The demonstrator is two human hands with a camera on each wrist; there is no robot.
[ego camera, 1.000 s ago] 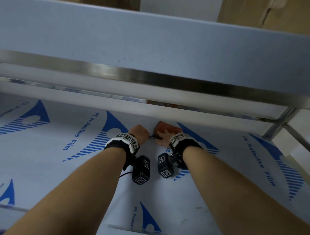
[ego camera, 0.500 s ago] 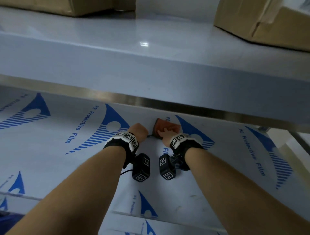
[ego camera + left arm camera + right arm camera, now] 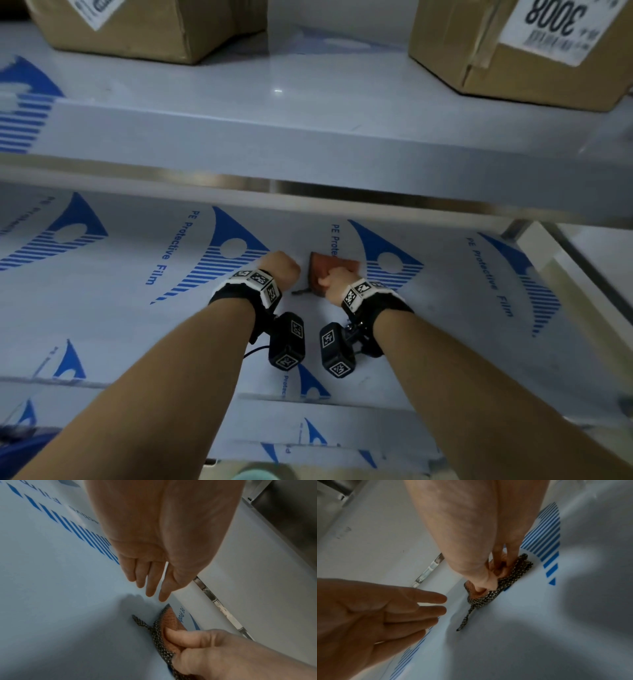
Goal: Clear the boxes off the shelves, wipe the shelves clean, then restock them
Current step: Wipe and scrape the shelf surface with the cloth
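Observation:
Both hands reach onto the lower shelf, which is covered in white film with blue print. My right hand grips a folded orange cloth with a dark mesh edge and holds it against the shelf. The thumb and curled fingers of this right hand pinch the cloth from above. My left hand hovers just left of the cloth and holds nothing. Seen from the wrist, the left hand has straight fingers, a short gap from the cloth. Two cardboard boxes stand on the upper shelf.
The upper shelf's front edge, with its metal strip, hangs low over the hands. A metal upright stands at the right end. A loose mesh strap trails from the cloth toward me.
The head view has risen, so the top of the upper shelf and its two boxes now show. Both hands stay in about the same place, the right one still on the cloth.

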